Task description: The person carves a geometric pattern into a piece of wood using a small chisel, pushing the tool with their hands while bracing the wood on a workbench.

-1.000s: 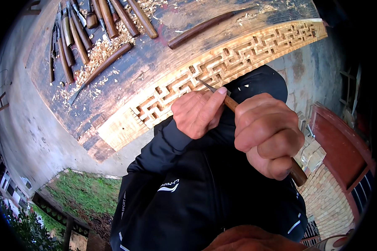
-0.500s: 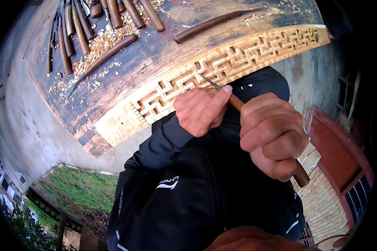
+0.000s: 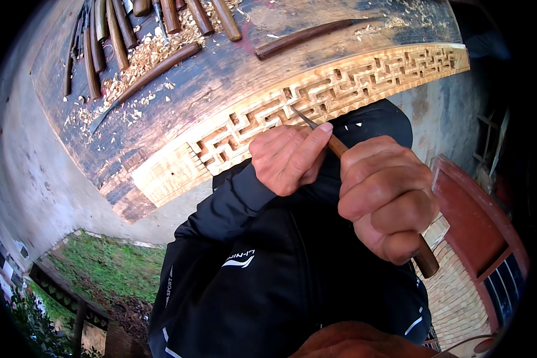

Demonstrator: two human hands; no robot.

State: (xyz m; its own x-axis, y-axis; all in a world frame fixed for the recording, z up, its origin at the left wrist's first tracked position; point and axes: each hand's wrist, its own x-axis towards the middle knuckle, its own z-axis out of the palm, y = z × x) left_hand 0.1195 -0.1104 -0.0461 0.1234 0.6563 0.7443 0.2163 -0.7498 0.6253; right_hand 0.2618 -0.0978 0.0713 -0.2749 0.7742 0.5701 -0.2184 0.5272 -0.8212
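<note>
A carving chisel (image 3: 338, 147) with a wooden handle and thin metal blade slants across the front edge of a long pale board (image 3: 168, 173). Its tip touches the fretwork of angular grooves cut along the board. My right hand (image 3: 389, 200) is wrapped round the handle, whose butt end sticks out below the fist. Curled against the board's near edge, my left hand (image 3: 287, 158) presses its outstretched digit on the chisel near where blade meets handle. Its other fingers are folded and partly hidden.
The board lies on a worn wooden table (image 3: 197, 101). Several wooden-handled chisels (image 3: 116, 42) lie at the far left among wood shavings (image 3: 149, 53). One loose chisel (image 3: 149, 74) rests nearer me, another (image 3: 304, 40) behind the board. My dark-clothed knee (image 3: 379, 122) is under the board's edge.
The view has shifted slightly, so the table and board sit a little differently in it. Both hands keep their hold on the chisel, whose tip stays in about the same part of the fretwork.
</note>
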